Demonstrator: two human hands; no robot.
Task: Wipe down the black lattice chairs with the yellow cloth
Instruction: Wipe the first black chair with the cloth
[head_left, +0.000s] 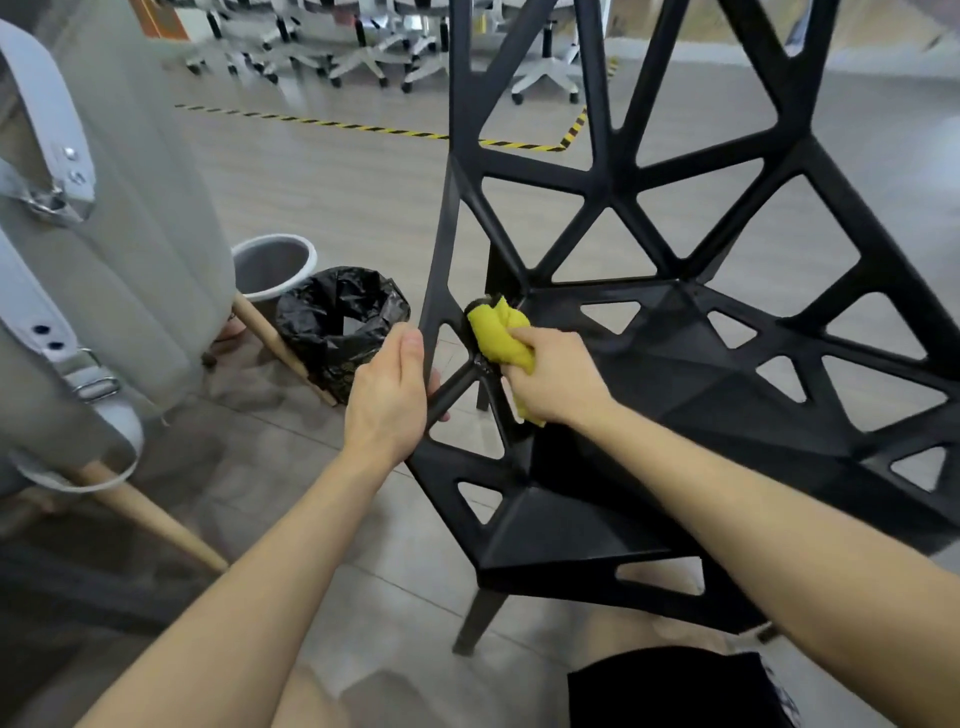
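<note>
Wiping is in progress on the side frame of the black lattice chair (675, 374), seen from your head camera. Your right hand (558, 382) has its fingers curled round the bunched yellow cloth (496, 332). The wad projects past the knuckles and presses against the junction where several struts meet at the near-left edge of the seat, just below the foot of the backrest. A tail of cloth hangs out under the palm. Your left hand (387, 400) wraps the diagonal side strut (457, 387) just beside that junction, thumb along the top and fingertips showing behind the bar; it appears to steady the frame. The two hands are near one another but apart. Judged from this view, the step in hand is cleaning the lattice joints on this side; the seat pan lies to the right of the cloth and the tall backrest above it. The next move likely calls for drawing the wad along each strut in turn, working it into the triangular openings, and shifting the bracing grip clear of the bar about to be wiped. A bin lined with a black bag (343, 312) stands on the floor beyond the left hand.
</note>
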